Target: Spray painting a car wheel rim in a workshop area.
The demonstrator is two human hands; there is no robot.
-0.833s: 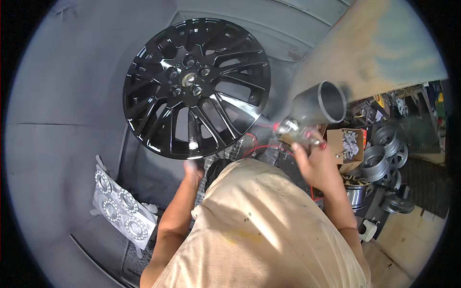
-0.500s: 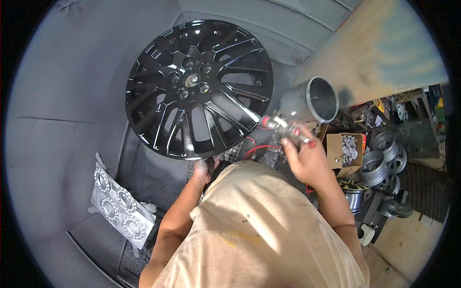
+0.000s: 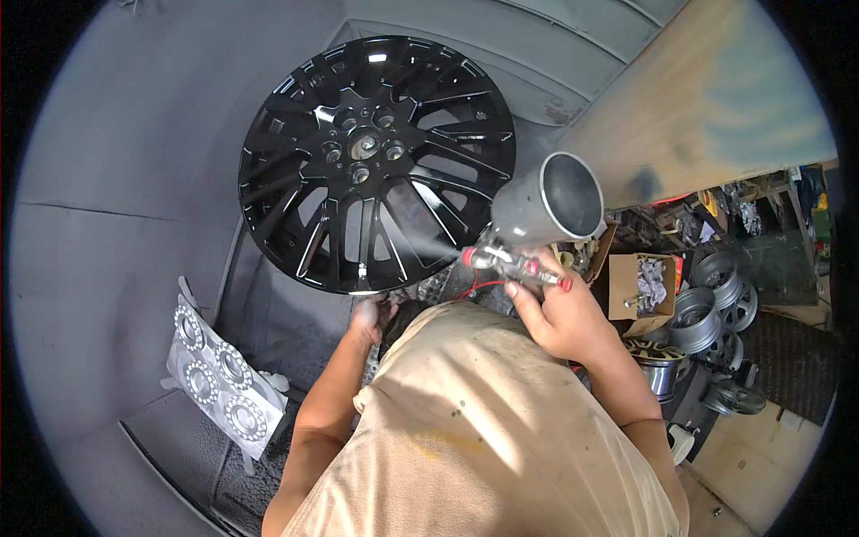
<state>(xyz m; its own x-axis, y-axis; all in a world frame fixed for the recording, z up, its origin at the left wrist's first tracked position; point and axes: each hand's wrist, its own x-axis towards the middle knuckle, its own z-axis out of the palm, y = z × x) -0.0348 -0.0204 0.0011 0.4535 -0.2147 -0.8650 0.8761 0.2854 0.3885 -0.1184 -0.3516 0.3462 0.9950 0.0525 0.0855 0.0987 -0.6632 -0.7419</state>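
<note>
My right hand [image 3: 565, 309] grips a spray gun [image 3: 514, 267] with red-ringed fittings and a large grey paint cup [image 3: 537, 201] on top. Its nozzle points left at the wheel's lower right, and a pale mist fans over the spokes there. The glossy black multi-spoke alloy wheel [image 3: 367, 201] faces me, its bolt holes around a bare centre bore. Just below the wheel's bottom edge is my left hand [image 3: 368, 320], fingers curled; what they hold, if anything, is hidden. A red hose [image 3: 481, 287] runs below the gun.
On the left, a silvery sheet with ring-shaped parts [image 3: 219, 385] leans by the grey booth wall [image 3: 98, 268]. At right stand an open cardboard box [image 3: 631, 291], several bare alloy wheels [image 3: 695, 315] and a cluttered shelf. A paint-stained board [image 3: 698, 107] slants across the upper right.
My right hand has brought the spray gun a little left and down, with its cup tilting left. The wheel has turned about its centre. My left hand remains below the wheel's edge.
</note>
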